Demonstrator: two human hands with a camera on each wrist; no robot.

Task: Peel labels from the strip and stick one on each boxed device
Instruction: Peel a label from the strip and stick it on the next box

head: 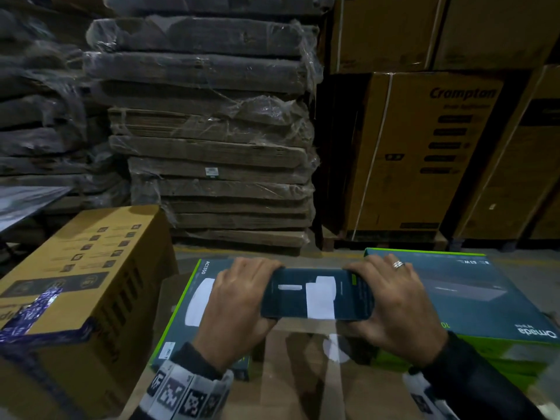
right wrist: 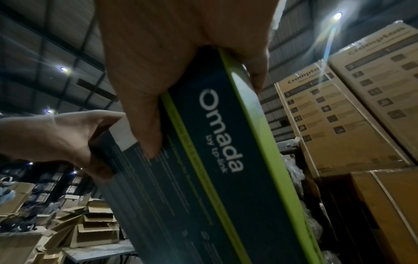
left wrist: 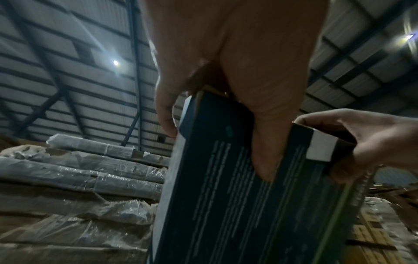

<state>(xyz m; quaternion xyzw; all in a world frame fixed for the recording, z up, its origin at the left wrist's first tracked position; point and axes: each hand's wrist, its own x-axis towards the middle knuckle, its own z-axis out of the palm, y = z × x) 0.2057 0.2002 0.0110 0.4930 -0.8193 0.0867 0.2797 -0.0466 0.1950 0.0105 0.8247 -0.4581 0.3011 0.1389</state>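
Note:
A dark teal device box (head: 316, 294) with green edging is held up on edge between both hands, above the other boxes. My left hand (head: 239, 295) grips its left end, thumb under and fingers over the top. My right hand (head: 394, 298), with a ring, grips its right end. White labels (head: 320, 298) show on the narrow side facing me. In the left wrist view my thumb lies on the box's printed face (left wrist: 237, 205), and a white label (left wrist: 321, 148) wraps its far corner. The right wrist view shows the Omada side (right wrist: 221, 135). No label strip is visible.
Beneath the hands lie another teal box (head: 181, 313) at left and a larger Omada box (head: 472, 292) at right, on a brown carton (head: 303, 389). A tan carton (head: 81, 268) stands at left. Wrapped cardboard stacks (head: 212, 147) and Crompton cartons (head: 424, 153) rise behind.

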